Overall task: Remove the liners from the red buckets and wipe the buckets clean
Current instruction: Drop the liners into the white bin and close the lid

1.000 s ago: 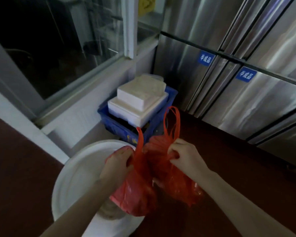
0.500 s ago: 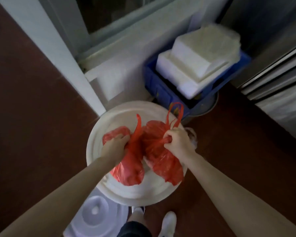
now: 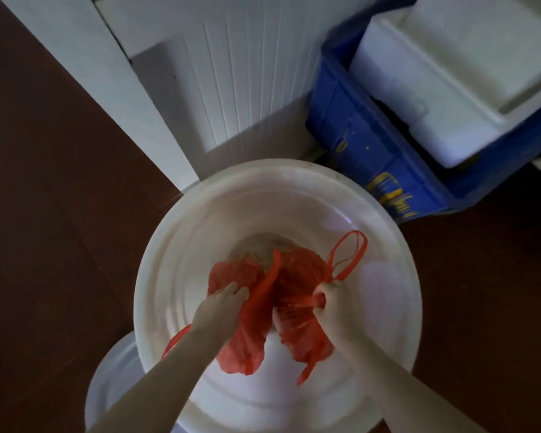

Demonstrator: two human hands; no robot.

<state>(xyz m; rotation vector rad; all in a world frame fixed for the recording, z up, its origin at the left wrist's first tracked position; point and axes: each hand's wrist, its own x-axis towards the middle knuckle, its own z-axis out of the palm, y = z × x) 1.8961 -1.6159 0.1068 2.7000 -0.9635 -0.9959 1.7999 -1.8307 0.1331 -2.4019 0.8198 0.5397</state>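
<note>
Two red plastic bag liners hang over the mouth of a big white bin (image 3: 181, 245). My left hand (image 3: 222, 304) grips the left red liner (image 3: 247, 335) by its gathered top. My right hand (image 3: 331, 304) grips the right red liner (image 3: 303, 332) at its neck, and that bag's loop handles stick up to the right. Both bags sag below my fists, inside the bin's opening. Pale waste shows at the bin's bottom. No red bucket is in view.
A white round lid (image 3: 113, 389) lies on the dark red floor at the bin's lower left. A blue crate (image 3: 366, 145) holding white foam boxes (image 3: 450, 76) stands at the right. A white ribbed wall panel (image 3: 241, 82) is behind the bin.
My view has tipped down and moved closer over the white bin. Both hands have carried the red liners from in front of the crate to above and into the bin's opening.
</note>
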